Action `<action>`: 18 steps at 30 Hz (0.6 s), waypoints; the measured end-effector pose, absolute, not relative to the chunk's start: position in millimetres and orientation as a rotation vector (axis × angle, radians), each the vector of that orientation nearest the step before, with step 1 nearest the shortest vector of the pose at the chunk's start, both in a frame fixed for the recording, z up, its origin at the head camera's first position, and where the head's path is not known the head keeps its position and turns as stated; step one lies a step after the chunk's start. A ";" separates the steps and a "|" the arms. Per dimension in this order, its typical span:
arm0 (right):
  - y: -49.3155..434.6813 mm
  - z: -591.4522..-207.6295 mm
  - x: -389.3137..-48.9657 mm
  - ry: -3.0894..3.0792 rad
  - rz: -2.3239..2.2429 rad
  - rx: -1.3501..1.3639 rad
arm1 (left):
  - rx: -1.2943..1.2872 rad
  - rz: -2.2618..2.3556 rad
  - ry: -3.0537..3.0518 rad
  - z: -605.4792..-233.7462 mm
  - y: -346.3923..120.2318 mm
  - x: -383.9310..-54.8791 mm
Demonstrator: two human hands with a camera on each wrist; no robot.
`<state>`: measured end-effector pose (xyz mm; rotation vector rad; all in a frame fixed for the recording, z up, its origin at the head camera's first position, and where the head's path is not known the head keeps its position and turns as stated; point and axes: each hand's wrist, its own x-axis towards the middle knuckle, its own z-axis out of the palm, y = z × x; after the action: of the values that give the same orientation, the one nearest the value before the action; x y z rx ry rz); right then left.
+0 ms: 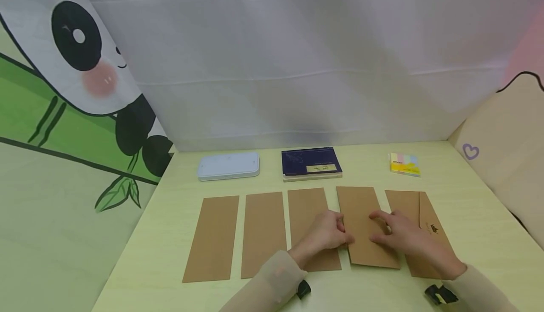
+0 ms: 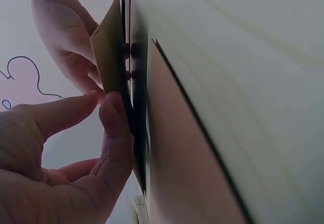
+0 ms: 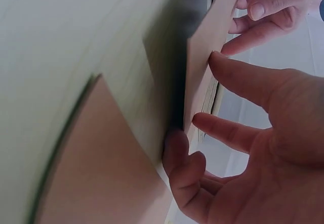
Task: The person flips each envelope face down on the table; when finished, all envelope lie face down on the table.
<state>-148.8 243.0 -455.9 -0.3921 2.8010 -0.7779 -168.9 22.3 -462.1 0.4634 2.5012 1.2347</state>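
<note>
A brown kraft-paper envelope (image 1: 359, 203), fourth in a row, is held slightly above the table by both hands. My left hand (image 1: 324, 232) holds its left edge, over part of the third envelope (image 1: 306, 203). On the other side, my right hand (image 1: 401, 234) holds the right edge, with thumb and forefinger on the upper face. In the right wrist view, other fingers (image 3: 176, 145) curl at the edge's underside. The fifth envelope (image 1: 403, 203), with a flap line and a small dark print, lies partly hidden under my right hand and forearm.
Two more brown envelopes, the first (image 1: 212, 236) and second (image 1: 264, 231), lie to the left. Behind the row are a pale blue case (image 1: 228, 165), a dark blue notebook (image 1: 311, 162) and a pack of coloured sticky notes (image 1: 404, 164). A white curtain (image 1: 297, 66) hangs behind the table.
</note>
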 end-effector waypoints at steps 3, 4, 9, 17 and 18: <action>241.9 -456.3 -148.2 2.808 -0.771 -0.383 | 0.462 1.176 2.504 -461.1 23.7 -168.0; 241.6 -456.4 -148.1 2.810 -0.769 -0.384 | 0.458 1.153 2.508 -460.5 24.2 -167.7; 240.2 -455.9 -149.3 2.807 -0.747 -0.387 | 0.439 1.075 2.528 -457.6 26.4 -166.7; 237.6 -457.8 -149.9 2.821 -0.698 -0.363 | 0.432 1.050 2.537 -456.0 25.9 -165.3; 237.3 -458.0 -149.9 2.818 -0.697 -0.357 | 0.427 1.051 2.532 -455.8 25.7 -165.2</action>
<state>-149.9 237.3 -458.0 -0.3566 2.8178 -0.6972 -165.2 25.7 -455.8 0.4266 2.5317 1.0514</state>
